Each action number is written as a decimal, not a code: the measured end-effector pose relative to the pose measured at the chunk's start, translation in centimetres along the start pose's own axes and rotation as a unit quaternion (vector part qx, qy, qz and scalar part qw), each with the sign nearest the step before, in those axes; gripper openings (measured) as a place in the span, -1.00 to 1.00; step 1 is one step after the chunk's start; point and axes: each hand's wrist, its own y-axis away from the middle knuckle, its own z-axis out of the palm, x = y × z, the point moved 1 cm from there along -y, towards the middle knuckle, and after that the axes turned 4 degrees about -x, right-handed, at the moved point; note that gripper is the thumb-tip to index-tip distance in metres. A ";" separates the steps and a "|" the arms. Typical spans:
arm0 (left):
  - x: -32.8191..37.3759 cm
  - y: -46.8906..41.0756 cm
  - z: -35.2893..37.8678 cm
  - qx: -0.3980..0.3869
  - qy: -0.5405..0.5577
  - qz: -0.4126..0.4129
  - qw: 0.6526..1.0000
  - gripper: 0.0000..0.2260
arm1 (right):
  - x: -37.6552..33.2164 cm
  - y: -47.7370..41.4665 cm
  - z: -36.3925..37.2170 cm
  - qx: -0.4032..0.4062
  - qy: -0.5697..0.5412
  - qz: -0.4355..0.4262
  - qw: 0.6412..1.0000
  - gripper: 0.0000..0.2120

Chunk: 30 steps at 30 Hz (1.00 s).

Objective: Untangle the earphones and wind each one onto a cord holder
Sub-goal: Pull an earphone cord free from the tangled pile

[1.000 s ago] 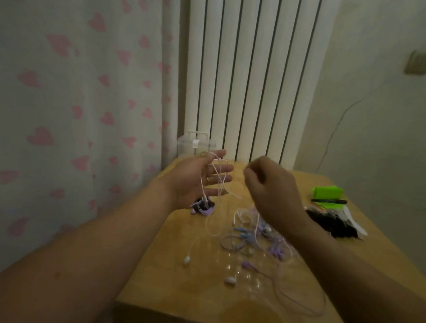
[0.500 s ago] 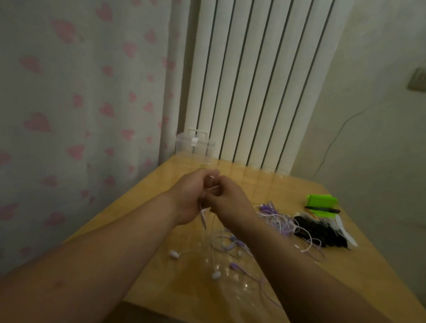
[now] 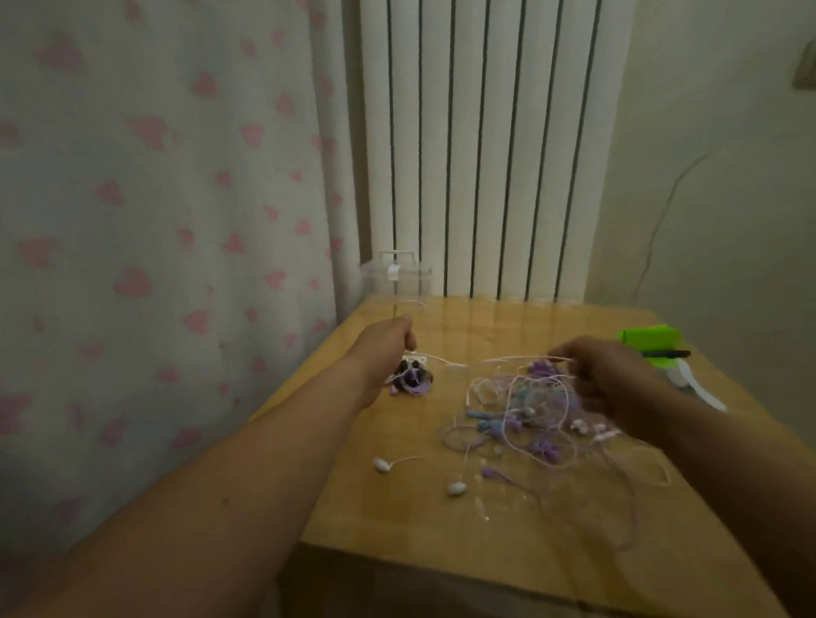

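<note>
Wooden bench (image 3: 408, 521), room corner, white radiator (image 3: 482, 139) behind. Earphones (image 3: 520, 421): white-purple tangle. Left grip (image 3: 389, 340), right grip (image 3: 608, 378) both pinching one white cord (image 3: 446, 362) strung between.

Tangled white and purple earphones (image 3: 520, 411) lie heaped.

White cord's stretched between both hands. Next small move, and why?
Probably lift the right hand slightly to draw the white cord up out of the tangle. The cord runs taut from the left hand to the right hand, then seems to vanish into that purple-and-white heap, so it looks snagged there.
</note>
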 end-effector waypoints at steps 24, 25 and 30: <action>5.2 -0.7 -3.3 0.001 0.228 0.046 0.973 -0.60 | 9.2 5.3 -19.7 0.244 0.327 0.000 0.913 -0.38; 5.4 -0.3 -3.0 -0.016 0.251 0.037 0.967 -0.62 | 9.4 5.3 -19.9 0.233 0.331 0.003 0.914 -0.40; 6.8 1.6 -2.3 -0.079 0.258 0.027 0.962 -0.52 | 9.7 5.0 -19.1 0.189 0.350 -0.008 0.917 -0.47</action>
